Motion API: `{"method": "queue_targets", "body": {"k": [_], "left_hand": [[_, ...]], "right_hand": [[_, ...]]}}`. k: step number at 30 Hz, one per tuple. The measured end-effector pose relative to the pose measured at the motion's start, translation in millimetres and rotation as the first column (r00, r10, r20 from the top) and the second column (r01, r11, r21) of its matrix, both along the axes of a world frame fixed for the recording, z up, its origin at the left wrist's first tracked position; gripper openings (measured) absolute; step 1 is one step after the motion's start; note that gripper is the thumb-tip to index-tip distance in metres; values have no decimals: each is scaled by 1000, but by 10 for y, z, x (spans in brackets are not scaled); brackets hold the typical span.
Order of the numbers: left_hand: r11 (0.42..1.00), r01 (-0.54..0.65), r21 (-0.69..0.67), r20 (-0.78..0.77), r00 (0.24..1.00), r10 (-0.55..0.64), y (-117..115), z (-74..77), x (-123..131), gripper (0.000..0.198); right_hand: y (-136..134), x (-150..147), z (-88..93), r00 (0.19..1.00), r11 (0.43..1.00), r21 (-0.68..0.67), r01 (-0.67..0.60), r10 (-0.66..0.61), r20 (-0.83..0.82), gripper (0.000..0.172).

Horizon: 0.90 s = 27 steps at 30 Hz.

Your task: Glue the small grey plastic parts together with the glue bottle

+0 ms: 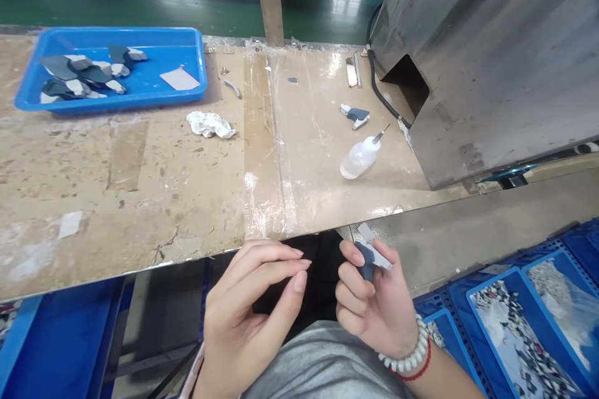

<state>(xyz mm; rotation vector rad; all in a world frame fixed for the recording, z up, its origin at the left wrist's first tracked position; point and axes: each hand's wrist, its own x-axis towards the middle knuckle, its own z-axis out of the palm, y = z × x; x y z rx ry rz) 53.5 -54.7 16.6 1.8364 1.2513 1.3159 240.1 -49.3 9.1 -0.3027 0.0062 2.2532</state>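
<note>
My right hand [369,296] holds a small dark-grey and white molded piece [367,259] between thumb and curled fingers, just off the table's front edge. A pale flat tab sticks up from the piece. To its left, my left hand [262,293] has its thumb and fingertips drawn together in a pinch. Whether anything tiny sits between those tips cannot be made out. On the tabletop beyond, a similar grey and white piece [355,115] lies behind a clear squeeze bottle [359,159] with a needle tip.
A blue tray [159,100] with several grey and white pieces stands at the back left. Crumpled white tissue [210,124] lies near it. A metal housing [496,75] with a black cable borders the right. Blue bins [508,274] of small parts sit below right.
</note>
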Motion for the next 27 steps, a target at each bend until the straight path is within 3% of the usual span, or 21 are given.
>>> {"method": "queue_targets", "body": {"k": [6,11,18,27], "left_hand": [[1000,-6,7,0,1000,6,9,6,12,26],[1000,0,-12,5,1000,0,3,9,8,27],[1000,-3,-10,4,1000,3,7,6,9,27],[999,12,-29,-4,1000,-12,5,-7,6,26]], "right_hand": [[55,-9,-58,994,967,-252,27,-53,-95,34],[67,-37,-88,992,922,-383,56,-93,-79,36],[77,-53,-111,991,907,-413,81,-116,-62,36],[72,-100,-145,999,941,-336,37,-33,16,36]]}}
